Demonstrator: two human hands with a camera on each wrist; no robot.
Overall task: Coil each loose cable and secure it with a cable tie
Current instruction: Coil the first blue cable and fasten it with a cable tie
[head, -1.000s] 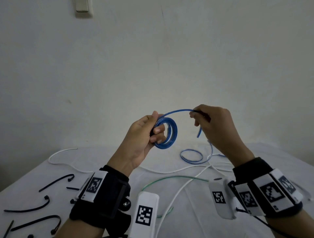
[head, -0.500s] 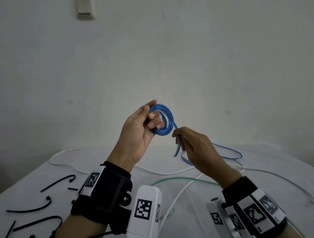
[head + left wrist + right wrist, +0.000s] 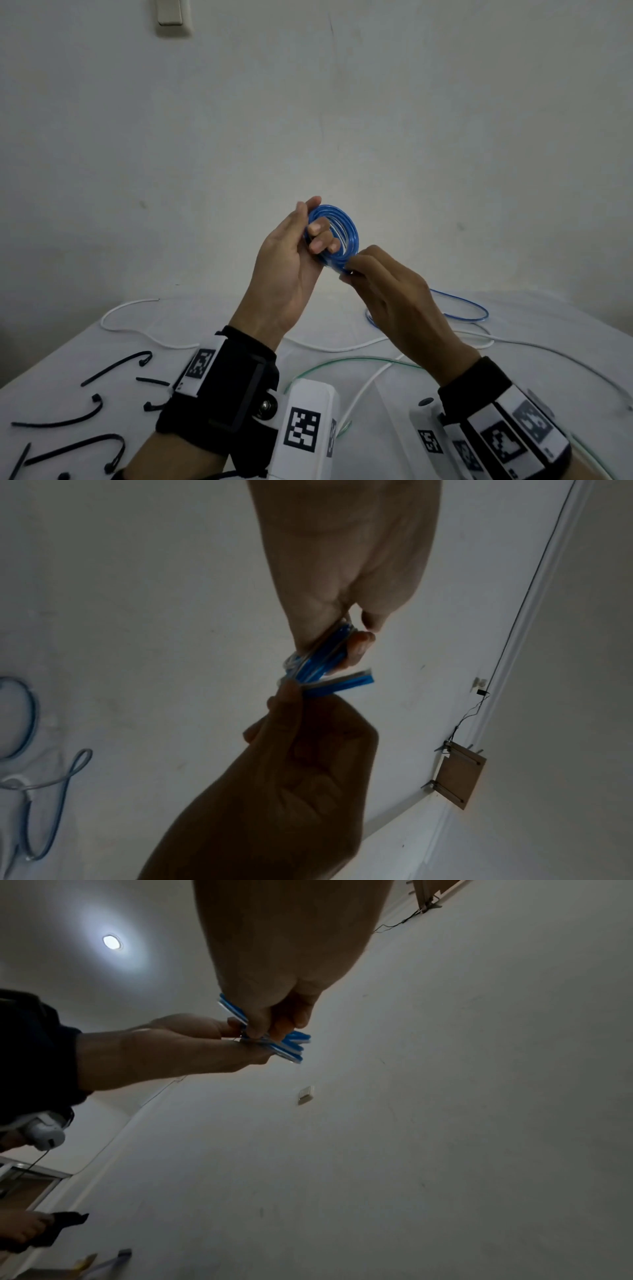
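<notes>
The left hand (image 3: 287, 270) grips the coiled glossy blue plastic cable (image 3: 337, 236), fingers through its loops, raised above the white table (image 3: 68, 359). The right hand (image 3: 394, 294) pinches the coil's lower edge. Loose blue cable (image 3: 469, 308) lies behind; thin black plastic cable ties (image 3: 113, 366) lie left.

- One blue cable (image 3: 337, 236), partly coiled
- Two white cables (image 3: 144, 334) on the counter (image 3: 219, 318)
- One green cable (image 3: 346, 361)
- About seven black cable ties (image 3: 113, 366), some cut off by the frame edge
- Two hands (image 3: 284, 274)
</notes>
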